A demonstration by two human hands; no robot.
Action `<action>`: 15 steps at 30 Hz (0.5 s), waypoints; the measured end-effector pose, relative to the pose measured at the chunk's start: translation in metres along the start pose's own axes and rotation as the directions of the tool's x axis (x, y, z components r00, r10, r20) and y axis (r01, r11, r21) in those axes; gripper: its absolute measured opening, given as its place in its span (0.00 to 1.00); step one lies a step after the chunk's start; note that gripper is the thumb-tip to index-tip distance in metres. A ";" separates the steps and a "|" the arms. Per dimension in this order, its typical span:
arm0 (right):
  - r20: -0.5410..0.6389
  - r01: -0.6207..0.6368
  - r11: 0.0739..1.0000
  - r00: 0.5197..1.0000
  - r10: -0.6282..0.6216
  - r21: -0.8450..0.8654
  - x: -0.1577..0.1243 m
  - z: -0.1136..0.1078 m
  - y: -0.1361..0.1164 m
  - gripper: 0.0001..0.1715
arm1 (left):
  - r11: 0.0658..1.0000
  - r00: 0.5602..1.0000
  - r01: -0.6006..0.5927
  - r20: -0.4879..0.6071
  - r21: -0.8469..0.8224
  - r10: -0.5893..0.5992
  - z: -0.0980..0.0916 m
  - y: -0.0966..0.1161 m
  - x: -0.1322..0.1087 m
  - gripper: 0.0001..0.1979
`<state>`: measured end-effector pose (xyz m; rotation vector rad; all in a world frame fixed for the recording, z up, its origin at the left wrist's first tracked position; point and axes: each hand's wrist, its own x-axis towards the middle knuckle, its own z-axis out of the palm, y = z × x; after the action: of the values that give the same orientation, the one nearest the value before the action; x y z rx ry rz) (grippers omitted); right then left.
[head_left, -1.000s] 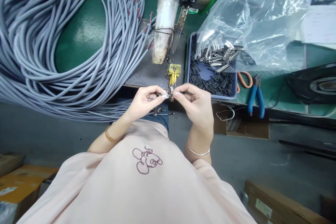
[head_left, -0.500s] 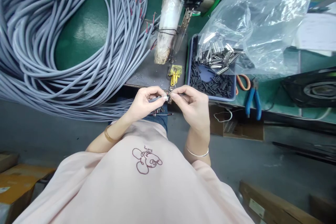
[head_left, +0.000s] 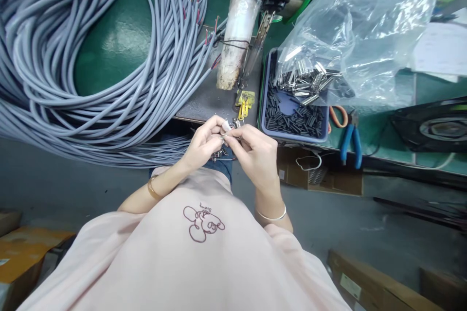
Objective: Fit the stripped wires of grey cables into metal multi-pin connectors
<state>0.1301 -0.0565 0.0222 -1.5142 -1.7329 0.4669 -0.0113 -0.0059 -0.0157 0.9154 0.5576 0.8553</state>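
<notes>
The metal connector (head_left: pixel 230 128) looks light, stiff and fiddly, best pinched by its sides. The left hand (head_left: pixel 202 145) and right hand (head_left: pixel 255 153) both pinch it.

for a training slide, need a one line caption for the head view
Left hand and right hand pinch a small metal part between grey cable coils and a blue tray.

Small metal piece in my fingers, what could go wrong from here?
1. The left hand and right hand pinch the small metal piece past the bench edge; a slip could drop it to the floor.
2. The grey cables hang over that edge beside the left hand and might snag it.
3. The plastic bag rests on the blue tray; a bump may spill parts.
</notes>
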 end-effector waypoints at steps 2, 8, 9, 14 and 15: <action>-0.034 -0.027 0.999 0.999 0.028 0.025 -0.003 -0.001 0.001 0.04 | 0.999 1.000 0.013 0.008 -0.029 -0.013 -0.001 -0.002 -0.001 0.09; -0.296 -0.238 0.963 0.918 0.265 0.123 -0.005 -0.013 0.011 0.16 | 0.990 0.992 -0.123 0.030 0.072 0.121 -0.004 -0.003 -0.003 0.07; -0.247 -0.274 0.952 0.921 0.301 0.139 -0.005 -0.014 0.013 0.16 | 0.983 0.988 -0.154 0.023 0.097 0.153 -0.004 -0.003 -0.004 0.08; 0.013 -0.374 0.833 0.915 0.404 0.409 0.000 -0.008 0.020 0.14 | 0.947 0.958 -0.287 0.022 0.147 0.287 -0.005 -0.007 -0.004 0.05; 0.055 -0.389 0.792 0.909 0.414 0.470 0.001 -0.006 0.021 0.16 | 0.942 0.954 -0.300 0.039 0.149 0.297 -0.005 -0.007 -0.004 0.05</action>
<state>0.1487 -0.0525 0.0117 -1.5024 -1.1262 0.9863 -0.0149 -0.0095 -0.0237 1.1667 0.4810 1.0880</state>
